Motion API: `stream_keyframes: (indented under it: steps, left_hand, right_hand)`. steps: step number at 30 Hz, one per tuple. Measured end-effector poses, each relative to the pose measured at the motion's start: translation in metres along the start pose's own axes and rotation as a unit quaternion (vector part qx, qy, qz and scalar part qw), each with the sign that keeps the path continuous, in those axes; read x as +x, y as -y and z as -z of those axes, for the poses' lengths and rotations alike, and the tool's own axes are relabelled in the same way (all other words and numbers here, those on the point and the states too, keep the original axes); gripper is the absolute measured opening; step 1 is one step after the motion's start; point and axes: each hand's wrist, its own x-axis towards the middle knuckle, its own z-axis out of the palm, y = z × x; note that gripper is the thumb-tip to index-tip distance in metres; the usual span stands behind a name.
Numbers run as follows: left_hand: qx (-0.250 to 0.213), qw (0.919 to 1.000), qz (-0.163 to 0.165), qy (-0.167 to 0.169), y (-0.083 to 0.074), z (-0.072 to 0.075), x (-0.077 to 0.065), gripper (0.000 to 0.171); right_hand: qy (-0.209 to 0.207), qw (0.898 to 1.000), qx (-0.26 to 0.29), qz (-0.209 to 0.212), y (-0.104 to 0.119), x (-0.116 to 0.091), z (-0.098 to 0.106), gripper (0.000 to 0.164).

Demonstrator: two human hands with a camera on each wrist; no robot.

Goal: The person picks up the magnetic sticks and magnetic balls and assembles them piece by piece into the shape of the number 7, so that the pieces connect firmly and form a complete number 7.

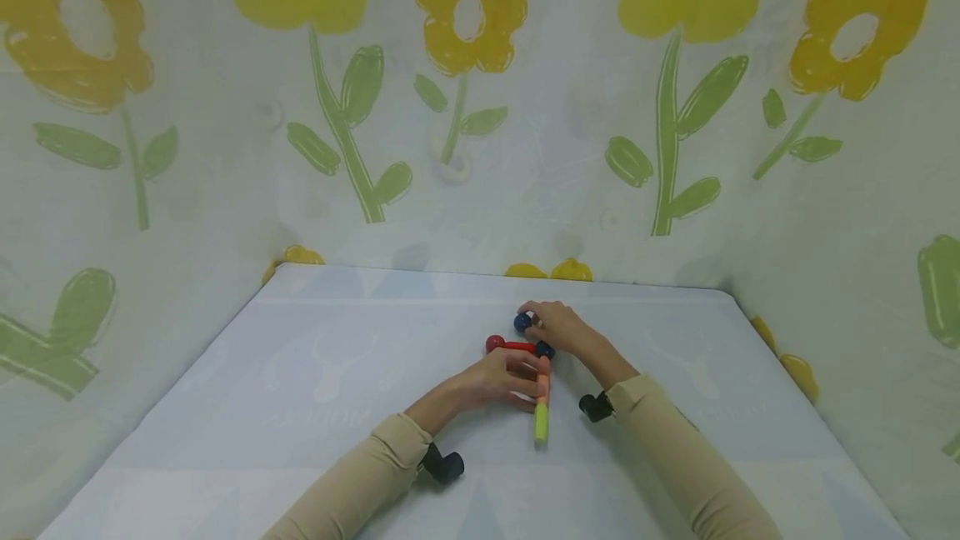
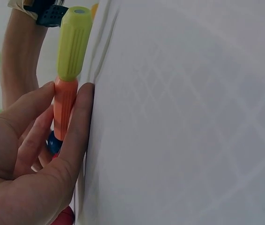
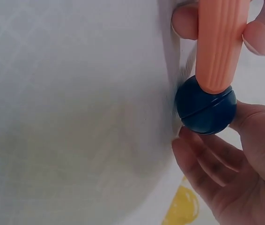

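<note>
In the head view, my left hand [image 1: 495,377] pinches an orange ribbed rod [image 1: 543,386] between thumb and fingers. A yellow-green rod [image 2: 74,44] continues from its near end. The far end of the orange rod meets a dark blue ball [image 3: 205,108]. From that ball a red rod [image 1: 519,346] runs left to a red ball [image 1: 495,343]. My right hand [image 1: 561,327] is just beyond this joint, thumb and fingers curled around a second blue ball [image 1: 522,322]. In the right wrist view the nearer ball hides its fingertips.
The pieces are on a white-covered table [image 1: 322,423] with a faint pattern. A flower-printed curtain [image 1: 525,215] hangs behind the far edge and along both sides. Black wrist-worn devices [image 1: 444,467] stick out below both forearms, close to the tabletop.
</note>
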Motion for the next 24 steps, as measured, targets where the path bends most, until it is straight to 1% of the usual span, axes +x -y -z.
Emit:
stream_keyframes:
  steps: [8,13,18,24]
  left_hand:
    - [-0.006,1.0,0.005,-0.004,-0.002,-0.001,-0.001,0.036]
    - [-0.005,0.9999,0.01,-0.005,-0.002,-0.001,-0.001,0.037]
    - [-0.009,0.9999,0.007,-0.002,-0.002,0.0,-0.001,0.037]
    - [-0.001,1.0,0.004,-0.003,0.0,0.001,0.0,0.036]
  right_hand:
    - [-0.001,0.999,0.034,0.017,-0.007,-0.004,0.002,0.042]
    - [0.006,0.997,0.077,0.027,-0.012,-0.007,0.005,0.04]
    - [0.011,0.993,0.112,0.04,-0.017,-0.009,0.006,0.04]
    - [0.004,0.991,0.133,0.031,-0.024,-0.011,0.007,0.041]
